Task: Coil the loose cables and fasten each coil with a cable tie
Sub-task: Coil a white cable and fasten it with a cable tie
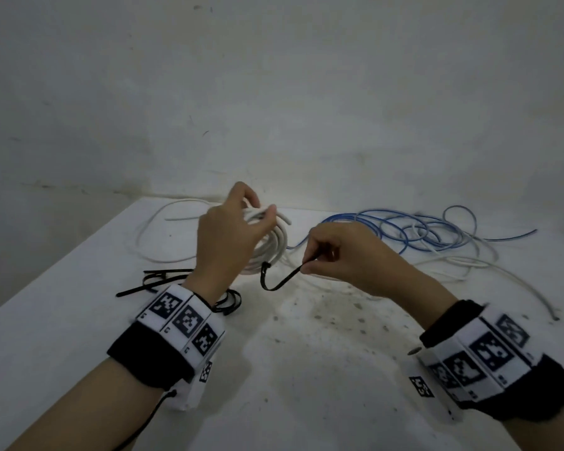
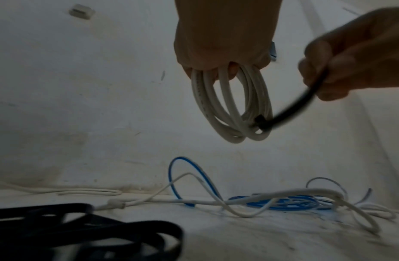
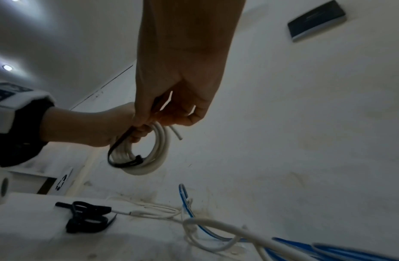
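Coil: round bundle of thick white cable [image 2: 233, 106], hanging from left hand [image 1: 228, 236], whose fingers curl through it.
Tie: black strap cable tie [image 1: 279, 281] looped round coil's bottom, tail pinched by right hand [image 1: 349, 255].
Spares: black ties [image 3: 86, 217] below left wrist.

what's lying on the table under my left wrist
Spare black cable ties lie in a loose heap on the white table. The left hand and its wristband cover part of the heap, so their number cannot be told.
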The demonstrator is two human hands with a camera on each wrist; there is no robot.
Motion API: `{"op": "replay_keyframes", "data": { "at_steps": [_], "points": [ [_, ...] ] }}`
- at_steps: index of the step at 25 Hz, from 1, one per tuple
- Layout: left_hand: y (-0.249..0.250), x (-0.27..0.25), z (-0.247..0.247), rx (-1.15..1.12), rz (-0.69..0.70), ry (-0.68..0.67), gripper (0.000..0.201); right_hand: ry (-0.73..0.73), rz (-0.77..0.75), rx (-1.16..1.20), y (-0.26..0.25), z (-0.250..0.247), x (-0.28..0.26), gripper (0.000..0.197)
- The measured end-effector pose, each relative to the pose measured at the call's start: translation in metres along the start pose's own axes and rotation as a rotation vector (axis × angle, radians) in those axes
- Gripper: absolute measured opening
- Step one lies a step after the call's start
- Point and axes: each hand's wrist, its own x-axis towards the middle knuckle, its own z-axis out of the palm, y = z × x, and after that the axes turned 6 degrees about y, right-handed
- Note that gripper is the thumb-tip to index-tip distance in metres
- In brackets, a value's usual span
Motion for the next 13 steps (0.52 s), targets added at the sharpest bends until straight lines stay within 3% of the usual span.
{"op": "replay_keyframes", "data": {
  "at_steps": [2, 4, 7, 11, 13],
  "points": [
    [0.016, -0.006, 0.021, -0.015, 0.026, -0.033, 0.026, 0.130, -0.075, -0.103, 0.007, 0.001, -0.009, 0.017],
    [0.027, -0.011, 0.039, -0.074, -0.003, -0.049, 0.026, 0.258, -0.102, 0.001, 0.011, -0.004, -0.022, 0.016],
    [0.037, -0.015, 0.060, -0.140, -0.029, -0.064, 0.023, 0.223, -0.038, 0.187, 0.019, -0.013, -0.041, 0.023],
    [0.050, -0.022, 0.078, -0.211, -0.054, -0.115, 0.027, 0.311, -0.089, -0.080, 0.034, -0.013, -0.049, 0.025],
    [0.051, -0.024, 0.081, -0.209, -0.021, -0.117, 0.033, 0.372, -0.124, -0.062, 0.036, -0.014, -0.049, 0.025]
  ]
}}
